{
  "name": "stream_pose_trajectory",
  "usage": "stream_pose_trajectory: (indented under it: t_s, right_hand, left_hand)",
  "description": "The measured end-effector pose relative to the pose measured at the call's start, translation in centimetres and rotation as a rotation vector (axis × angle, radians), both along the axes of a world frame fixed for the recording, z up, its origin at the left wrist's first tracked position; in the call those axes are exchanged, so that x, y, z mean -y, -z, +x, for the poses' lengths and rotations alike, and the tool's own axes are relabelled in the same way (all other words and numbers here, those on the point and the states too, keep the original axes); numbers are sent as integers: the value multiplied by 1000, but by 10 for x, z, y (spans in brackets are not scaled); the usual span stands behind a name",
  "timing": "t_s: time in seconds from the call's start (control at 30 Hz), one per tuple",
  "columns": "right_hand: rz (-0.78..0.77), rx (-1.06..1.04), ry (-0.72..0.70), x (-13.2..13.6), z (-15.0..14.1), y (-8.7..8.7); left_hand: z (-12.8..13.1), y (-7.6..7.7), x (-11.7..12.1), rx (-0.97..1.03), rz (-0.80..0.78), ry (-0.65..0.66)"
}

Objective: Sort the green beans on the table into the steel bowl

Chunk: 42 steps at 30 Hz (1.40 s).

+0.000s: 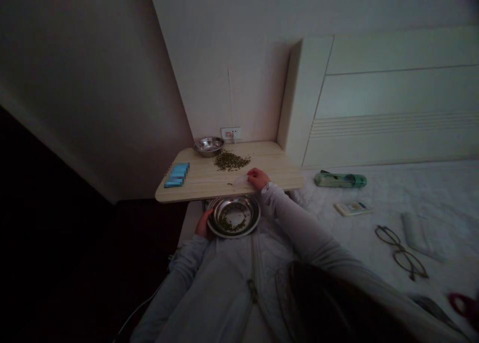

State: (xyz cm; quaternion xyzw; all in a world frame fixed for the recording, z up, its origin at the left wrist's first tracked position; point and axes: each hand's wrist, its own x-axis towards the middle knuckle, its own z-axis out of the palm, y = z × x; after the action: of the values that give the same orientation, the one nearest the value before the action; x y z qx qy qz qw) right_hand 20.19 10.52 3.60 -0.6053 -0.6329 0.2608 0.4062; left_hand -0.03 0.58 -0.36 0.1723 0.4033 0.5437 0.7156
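A pale headboard (392,98) rises beyond the table's right end, and the bed (318,216), spread with white quilting, lies to the right of the table. The table (198,186) itself has a light wood-grain top with rounded corners. Just off its near edge, between the table and the person's body, is the wide metal bowl (255,214), with small greenish grains scattered inside; whether its far rim touches the table cannot be told. The left hand (204,225), below the table's near edge, has its grip closed around the left side of this bowl. A smaller metal bowl (209,153) stands at the table's far left corner. A green see-through bottle (340,180) lies on its side on the bed, just right of the table. Toward the middle of the table's far half spreads a loose heap of greenish grains (230,160). At the table's near edge, right of centre, the right hand (258,179) holds a thin pale piece (240,181) in a narrow, pinching grip, low over the top. Eyeglasses (399,247) lie on the bed, well right of the table. A blurred blue object (177,175) lies at the table's left end. A few stray grains (229,184) sit near the table's front edge.
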Motion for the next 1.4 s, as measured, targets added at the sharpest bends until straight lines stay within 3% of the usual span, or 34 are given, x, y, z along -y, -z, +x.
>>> stream_pose_trajectory:
  t_s: [0.53, 1.4]
  right_hand:
    - [-61, -126, -60, 2, -1, -2]
    - [-56, -123, -105, -5, 1, 4]
  left_hand:
    - [1, -1, 2, 1, 3, -24]
    - [1, -1, 1, -5, -4, -24]
